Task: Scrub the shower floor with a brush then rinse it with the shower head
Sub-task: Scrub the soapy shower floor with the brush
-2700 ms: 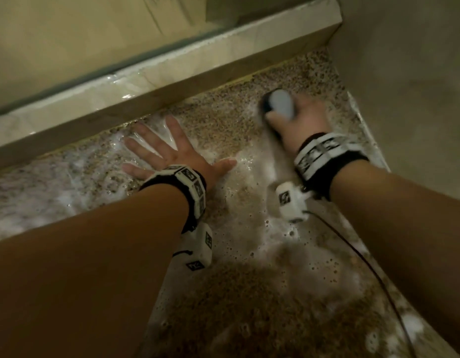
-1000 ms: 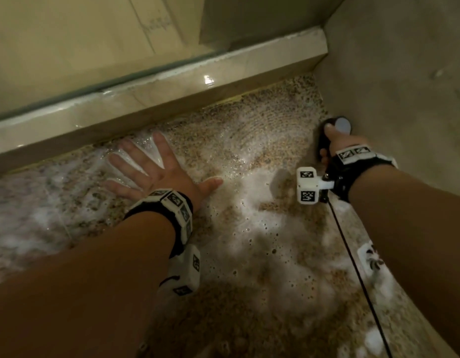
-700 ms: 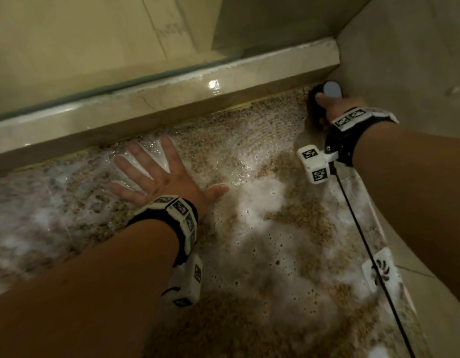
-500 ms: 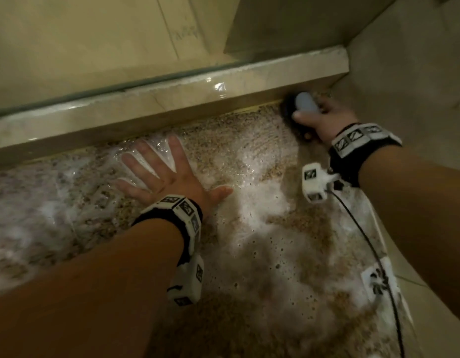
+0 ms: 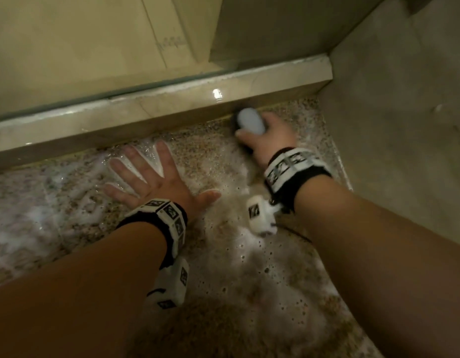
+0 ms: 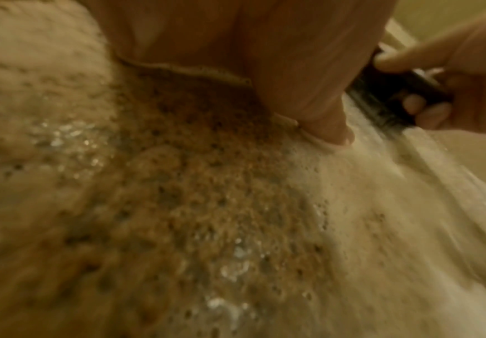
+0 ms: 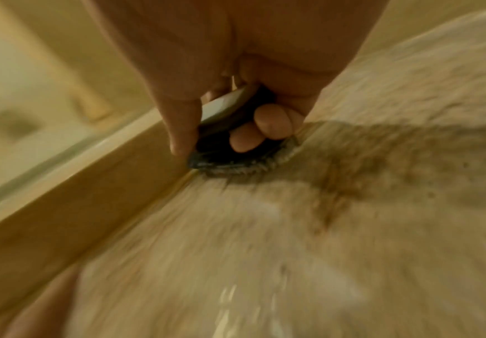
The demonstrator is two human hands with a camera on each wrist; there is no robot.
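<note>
Since half a second ago, our right hand (image 5: 269, 136) has slid the brush (image 5: 249, 121) a little to the left along the stone curb (image 5: 146, 115), away from the corner by the wall (image 5: 404, 112). Our left hand (image 5: 156, 182) has stayed in the same spot.

Our right fingers (image 7: 270, 124) are curled around the brush and grip it tight. The thumb lies along one side and the other fingers wrap the dark body on the other side. The brush has a pale top and dark bristles. The bristles press down on the shower floor (image 5: 249, 280), right where the floor meets the curb. The brush looks blurry in the head view.

Our left hand is flat on the wet floor. Its fingers (image 5: 136, 166) are straight and spread wide, and they hold nothing. They point toward the curb but do not touch it. The brush is off to the right of these fingers and a bit farther ahead, near the left thumb's side.

White foam (image 5: 262, 254) covers much of the speckled brown floor around both hands. Under the left fingers the floor shines with water. Black and white bands sit on both wrists.
</note>
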